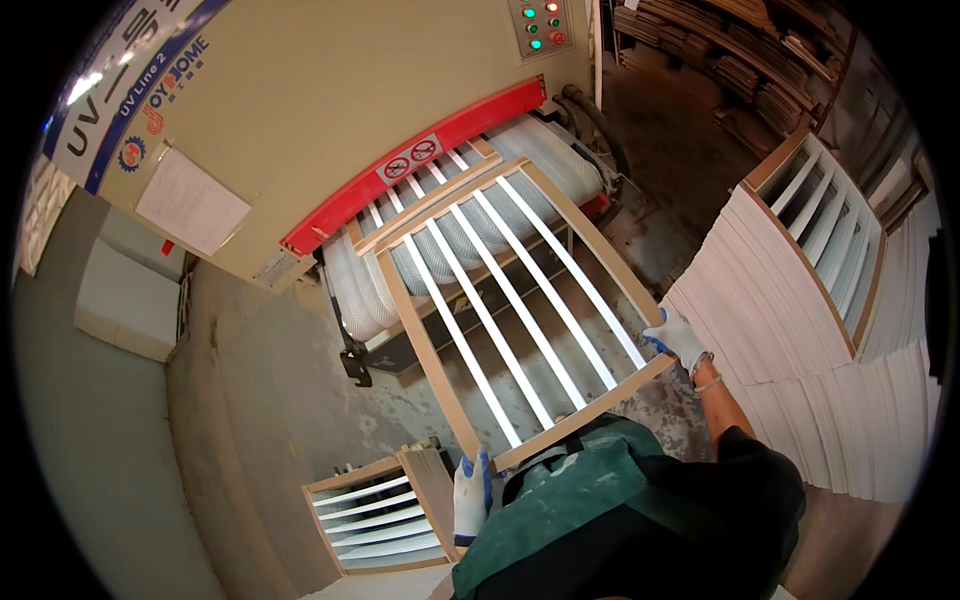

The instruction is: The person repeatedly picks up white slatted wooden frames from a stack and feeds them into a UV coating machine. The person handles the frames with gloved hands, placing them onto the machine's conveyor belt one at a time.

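A rectangular slatted panel (590,412) with a tan border and several white slats is held in front of me. Its far end lies over the mesh conveyor belt (350,296); the near end is by my green apron (570,500). My left hand (472,498), in a white glove with blue patches, is closed at the near left corner, fingers partly hidden. At the near right corner, my right hand (680,340), gloved alike, grips the border. Just beyond, a second slatted panel (420,209) lies on the belt, partly under the red guard bar (325,218).
The large beige machine (340,90) stands ahead, with a lit control panel (541,28). A tall stack of panels (770,300) rises at right; another panel stack (425,500) is at lower left. Boards (690,45) are piled at the back right. A paper sheet (193,200) hangs on the machine.
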Motion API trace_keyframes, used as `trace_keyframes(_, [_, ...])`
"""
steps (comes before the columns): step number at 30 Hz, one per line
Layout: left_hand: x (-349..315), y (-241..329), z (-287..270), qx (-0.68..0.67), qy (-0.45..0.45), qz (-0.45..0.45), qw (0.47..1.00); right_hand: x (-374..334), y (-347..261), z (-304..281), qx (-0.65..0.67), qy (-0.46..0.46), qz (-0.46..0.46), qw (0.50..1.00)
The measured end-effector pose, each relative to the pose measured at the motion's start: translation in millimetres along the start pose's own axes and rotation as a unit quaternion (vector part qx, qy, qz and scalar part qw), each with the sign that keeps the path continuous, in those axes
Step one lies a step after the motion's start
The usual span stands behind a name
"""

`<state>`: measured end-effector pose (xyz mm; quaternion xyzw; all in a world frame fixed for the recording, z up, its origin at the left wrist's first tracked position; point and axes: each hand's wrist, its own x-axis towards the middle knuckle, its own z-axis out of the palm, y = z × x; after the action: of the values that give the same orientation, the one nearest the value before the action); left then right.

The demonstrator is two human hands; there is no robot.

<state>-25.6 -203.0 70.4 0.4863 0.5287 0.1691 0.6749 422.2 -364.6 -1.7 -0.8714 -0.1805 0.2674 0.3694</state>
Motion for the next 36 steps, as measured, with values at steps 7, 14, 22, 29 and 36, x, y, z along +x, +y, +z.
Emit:
trace_keyframes(7, [22,21,0,0.087,0.023,0.017,0.996,4,-27,12,-0.128,0.078,-0.147,0.978])
trace_keyframes(14, [55,22,-7,0.151,0.022,0.118,0.981,31,-58,13,-0.212,0.008,-0.133,0.968])
trace_keyframes(22, [87,14,-22,0.218,-0.003,0.171,0.961,65,-78,21,-0.21,0.001,-0.188,0.959])
trace_keyframes(29, [74,3,-19,-0.117,0.0,0.039,0.992,101,-87,34,-0.209,-0.001,-0.205,0.956])
trace_keyframes(36, [52,-35,-43,-0.149,0.033,0.015,0.988,148,-85,45,-0.169,0.003,-0.232,0.958])
